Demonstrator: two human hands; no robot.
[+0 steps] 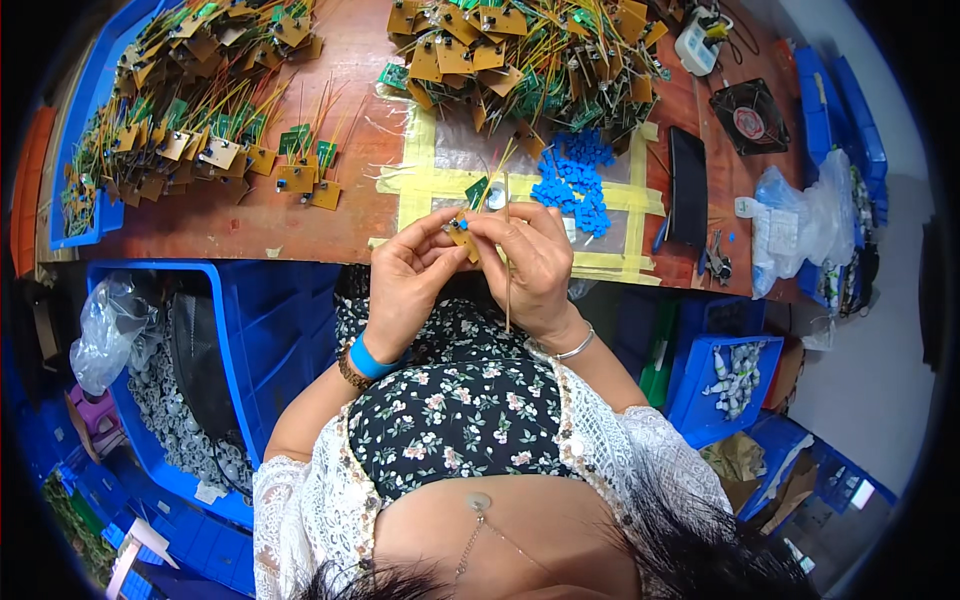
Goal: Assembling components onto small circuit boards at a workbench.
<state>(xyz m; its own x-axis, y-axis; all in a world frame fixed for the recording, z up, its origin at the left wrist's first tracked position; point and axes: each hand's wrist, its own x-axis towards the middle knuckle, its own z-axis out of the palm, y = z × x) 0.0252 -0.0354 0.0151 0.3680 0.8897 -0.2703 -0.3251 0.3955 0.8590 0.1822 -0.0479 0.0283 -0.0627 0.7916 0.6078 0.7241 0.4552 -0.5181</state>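
Note:
Just over the table's near edge, my left hand [403, 277] pinches a small tan circuit board [465, 241] by its side. Thin yellow and orange wires run up from it, next to a small green board [477, 191]. My right hand [536, 264] meets it from the other side, fingertips at a little blue cap [462, 225] on the board. A thin brown stick [507, 300] lies along the right hand; how it is held is hidden. Right of the hands is a pile of small blue caps [572, 185].
Heaps of wired tan boards [455, 55] cover the table's back, and more fill the left side [190, 150]. A black phone [686, 185], pliers [717, 258], a small fan [749, 117] and a plastic bag [790, 225] lie right. Blue bins [290, 330] stand below the table.

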